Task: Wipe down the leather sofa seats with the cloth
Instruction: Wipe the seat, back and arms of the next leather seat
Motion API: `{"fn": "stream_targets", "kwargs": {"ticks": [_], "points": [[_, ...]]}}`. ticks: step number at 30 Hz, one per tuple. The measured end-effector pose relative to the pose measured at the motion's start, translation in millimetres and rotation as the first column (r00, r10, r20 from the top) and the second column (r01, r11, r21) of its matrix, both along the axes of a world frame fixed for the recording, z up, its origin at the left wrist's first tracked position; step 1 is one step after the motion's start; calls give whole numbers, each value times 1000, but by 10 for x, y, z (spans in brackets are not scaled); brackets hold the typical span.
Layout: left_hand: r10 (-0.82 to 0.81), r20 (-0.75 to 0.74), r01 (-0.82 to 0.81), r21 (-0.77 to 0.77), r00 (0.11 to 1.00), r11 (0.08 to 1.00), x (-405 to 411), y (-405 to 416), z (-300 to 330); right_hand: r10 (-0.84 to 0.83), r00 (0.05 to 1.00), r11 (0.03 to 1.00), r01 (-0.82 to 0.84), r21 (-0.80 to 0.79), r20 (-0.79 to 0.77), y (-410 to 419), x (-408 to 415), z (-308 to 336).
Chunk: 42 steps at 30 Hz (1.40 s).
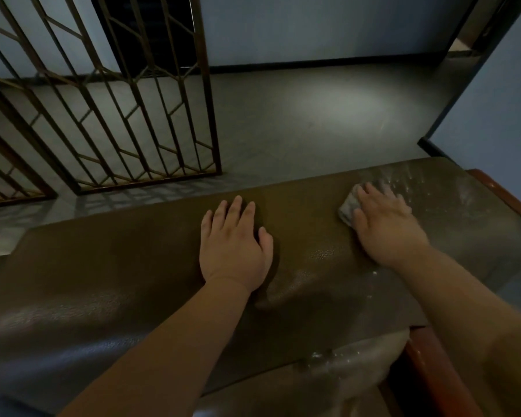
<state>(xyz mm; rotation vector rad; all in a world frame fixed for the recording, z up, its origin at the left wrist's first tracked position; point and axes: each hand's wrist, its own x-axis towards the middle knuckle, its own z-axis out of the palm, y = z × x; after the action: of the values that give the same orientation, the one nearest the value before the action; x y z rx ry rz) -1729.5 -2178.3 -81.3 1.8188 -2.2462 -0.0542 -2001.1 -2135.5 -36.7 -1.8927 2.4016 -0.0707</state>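
A brown leather sofa seat (118, 266) fills the lower half of the head view. My left hand (233, 245) lies flat on it near the middle, fingers straight. To the right, my right hand (385, 224) presses a grey cloth (348, 206) onto the leather; most of the cloth is hidden under the palm and fingers. Wet droplets and a damp sheen cover the seat (427, 188) beyond and right of the cloth. More wet patches show on the lower cushion (358, 365).
A reddish wooden armrest (427, 371) runs along the sofa's right side. A bronze metal lattice gate (127, 115) stands on the grey floor (313, 121) past the seat's far edge. A blue wall corner (487, 115) stands at the right.
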Motion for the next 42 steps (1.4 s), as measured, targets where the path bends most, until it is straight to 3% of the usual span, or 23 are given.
{"fn": "stream_targets", "kwargs": {"ticks": [3,6,8,10,12,13,17,20,23,26,29,33,35,39,40,42], "points": [[-17,-5,17,22,1000,1000,8,-12,1,270,959,960,-275,-48,-84,263,725,-204],[-25,-26,26,22,999,999,23,-5,7,451,892,892,-451,-30,-29,445,917,-228],[-35,-35,36,30,999,999,27,-1,-3,350,936,935,-352,-40,-34,348,556,-192],[-45,-44,46,30,998,998,27,-3,2,93,995,993,-91,-74,24,253,107,-107],[-46,-54,48,35,997,998,24,-4,19,-91,995,991,96,-91,51,209,-40,-71],[-49,-54,51,36,997,998,27,-7,21,-111,993,989,113,-94,26,206,71,-85],[-49,-67,52,32,997,998,45,-6,20,236,970,964,-241,-116,-52,432,839,-316],[-51,-64,53,32,997,998,35,-21,31,385,922,918,-387,-80,-45,463,657,-289],[-53,-33,54,42,998,998,38,4,43,96,995,986,-94,-138,8,422,15,-192],[-49,-9,49,41,999,998,40,9,57,-145,988,978,150,-144,44,389,-120,-165],[-43,7,43,25,999,999,27,4,40,47,999,991,-47,-124,-4,405,423,-264],[-25,-10,25,2,1000,1000,33,25,29,382,924,921,-379,-90,15,518,569,-300],[-29,8,29,13,1000,999,20,39,53,328,945,939,-327,-104,-12,474,144,-271],[-32,52,26,107,998,994,4,88,226,-97,994,994,99,-47,44,364,-503,-145],[-20,61,11,141,998,990,-23,108,289,-111,993,993,112,-41,34,376,-411,-140],[8,54,-18,182,998,983,-168,169,432,70,997,996,-69,-59,22,464,-62,-185]]}}
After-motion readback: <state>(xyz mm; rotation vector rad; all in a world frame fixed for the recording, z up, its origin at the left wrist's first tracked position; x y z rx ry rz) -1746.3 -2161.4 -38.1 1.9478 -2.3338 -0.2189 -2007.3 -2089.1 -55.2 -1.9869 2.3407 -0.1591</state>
